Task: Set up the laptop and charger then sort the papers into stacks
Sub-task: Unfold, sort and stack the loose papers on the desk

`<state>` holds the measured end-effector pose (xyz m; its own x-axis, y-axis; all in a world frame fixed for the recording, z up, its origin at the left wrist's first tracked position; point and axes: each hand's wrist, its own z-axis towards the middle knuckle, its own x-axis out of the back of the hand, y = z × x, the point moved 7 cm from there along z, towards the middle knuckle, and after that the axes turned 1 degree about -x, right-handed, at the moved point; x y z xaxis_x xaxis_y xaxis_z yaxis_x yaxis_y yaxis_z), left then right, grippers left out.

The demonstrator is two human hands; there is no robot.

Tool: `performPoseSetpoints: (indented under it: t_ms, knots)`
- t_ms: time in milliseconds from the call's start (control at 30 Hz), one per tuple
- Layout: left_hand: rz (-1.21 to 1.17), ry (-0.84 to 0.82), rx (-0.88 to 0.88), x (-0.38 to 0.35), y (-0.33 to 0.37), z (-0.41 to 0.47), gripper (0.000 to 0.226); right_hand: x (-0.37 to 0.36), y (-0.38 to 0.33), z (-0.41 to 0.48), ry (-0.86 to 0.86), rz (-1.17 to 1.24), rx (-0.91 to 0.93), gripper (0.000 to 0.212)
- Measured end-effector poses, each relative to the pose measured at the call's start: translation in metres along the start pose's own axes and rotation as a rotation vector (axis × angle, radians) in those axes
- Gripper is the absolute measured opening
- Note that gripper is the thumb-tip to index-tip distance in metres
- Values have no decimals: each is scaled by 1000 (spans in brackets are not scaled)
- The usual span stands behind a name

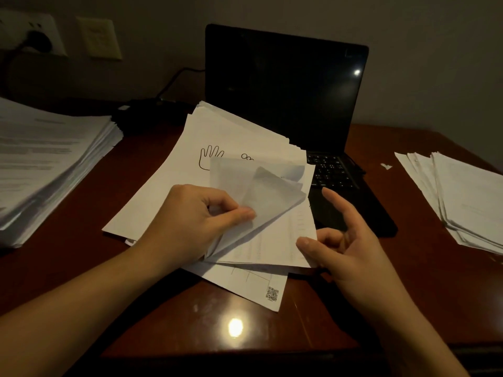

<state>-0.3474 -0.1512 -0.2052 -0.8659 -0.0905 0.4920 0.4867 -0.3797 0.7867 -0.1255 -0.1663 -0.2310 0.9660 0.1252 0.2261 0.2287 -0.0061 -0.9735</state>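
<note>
While lifted white paper sheets (pixel 268 191) are pinched by the left hand's (pixel 187 221) fingers, one sheet should be peeled from the loose white pile (pixel 163 191) before the open black laptop (pixel 285 91), its edge steadied by the right hand's (pixel 351 248) spread fingers (pixel 341 206).

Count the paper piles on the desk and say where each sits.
3: a thick stack at the left, a loose pile in the middle overlapping the laptop, and a fanned stack at the right. Others may be hidden.
</note>
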Motion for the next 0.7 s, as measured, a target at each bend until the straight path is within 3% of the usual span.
performPoseSetpoints:
  t_ms: [100, 233, 400, 500, 700]
  knots:
    - [-9, 52, -18, 6, 2, 0, 14, 3, 1, 0, 15, 53, 3, 86]
    - [-17, 127, -61, 12, 4, -2, 19, 5, 1, 0, 44, 39, 12, 82]
    - [-96, 69, -97, 9, 11, -3, 66, 3, 2, -2, 129, -52, 71, 91]
    - [-4, 58, -205, 7, 23, -7, 55, 6, 1, -3, 210, -107, 116, 89]
    - [-113, -127, -171, -4, 28, -7, 89, 11, -11, 23, 204, 292, -57, 87]
